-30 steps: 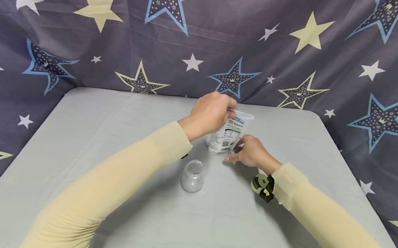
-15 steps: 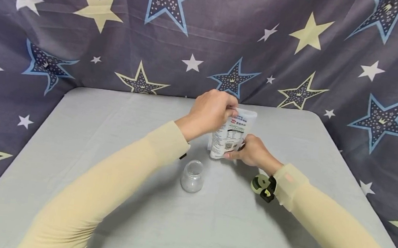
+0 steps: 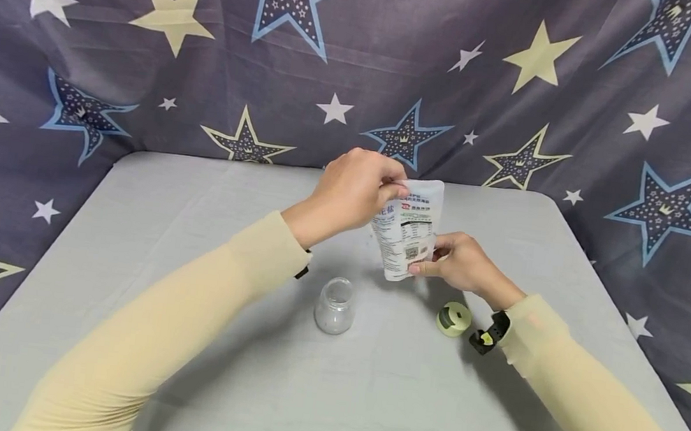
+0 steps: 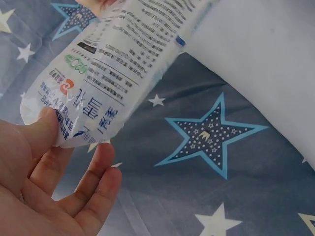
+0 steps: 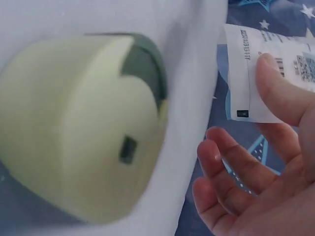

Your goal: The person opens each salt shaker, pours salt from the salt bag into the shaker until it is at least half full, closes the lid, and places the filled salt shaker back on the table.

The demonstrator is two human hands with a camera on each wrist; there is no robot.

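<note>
A white printed bag of salt (image 3: 409, 226) is held up over the table between both hands, slightly tilted. My left hand (image 3: 355, 187) pinches its top corner between thumb and fingers; the left wrist view shows the thumb on the bag's (image 4: 103, 73) printed face. Lower down, my right hand (image 3: 469, 265) pinches the bottom corner. In the right wrist view the right thumb (image 5: 280, 93) presses the bag's (image 5: 241, 73) printed side, while the other fingers spread below. A clear glass jar (image 3: 335, 307) without a lid stands upright in front of the bag.
A pale green cap (image 3: 454, 319) with a dark green part lies right of the jar, close to the right wrist strap (image 3: 489, 334). The grey table (image 3: 326, 396) ends at a star-patterned curtain (image 3: 271, 81) behind and at the sides.
The right hand has closed its thumb and fingers on the bag's bottom corner. The bag has come up and toward me, turning its printed face more to view. The right wrist has moved off the cap.
</note>
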